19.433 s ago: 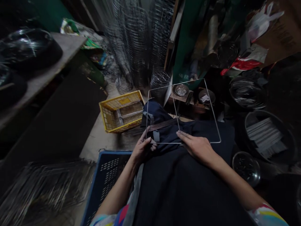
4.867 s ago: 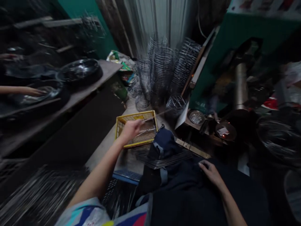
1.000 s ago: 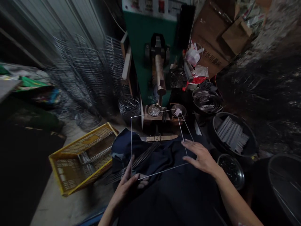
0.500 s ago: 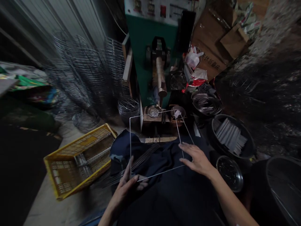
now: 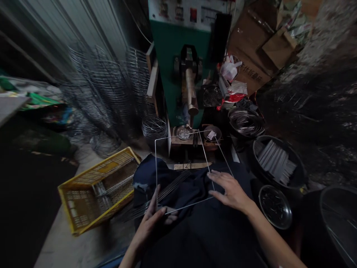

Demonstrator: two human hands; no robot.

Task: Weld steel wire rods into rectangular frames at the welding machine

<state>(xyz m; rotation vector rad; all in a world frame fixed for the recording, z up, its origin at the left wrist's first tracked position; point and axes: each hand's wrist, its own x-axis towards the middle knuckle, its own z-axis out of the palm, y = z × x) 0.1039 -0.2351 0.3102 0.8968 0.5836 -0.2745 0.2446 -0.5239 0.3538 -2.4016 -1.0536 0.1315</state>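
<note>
A thin bent-wire frame (image 5: 156,167), roughly four-sided, is held out above my lap. Its near left corner rests in my left hand (image 5: 153,219), with thumb and fingers closed round it. Across the frame's right part lies a straight wire rod (image 5: 204,152), its far end by the frame's far side. My right hand (image 5: 231,191) grips the near end of this rod between thumb and fingers, close to the near wire. Several loose wire rods (image 5: 174,186) lie on the dark cloth (image 5: 195,230) over my lap, beneath the frame.
Ahead stands a green machine (image 5: 167,48) with a metal arm (image 5: 191,91) above a dish of small metal pieces (image 5: 184,133). A yellow crate (image 5: 100,219) is at left, near stacked wire rings (image 5: 111,85). Right are a tub of metal strips (image 5: 302,169) and a bowl (image 5: 288,212).
The wire rod in my right hand has shifted left along the frame, and my right hand has moved left with it. My left hand keeps its hold. The whole view has shifted slightly.
</note>
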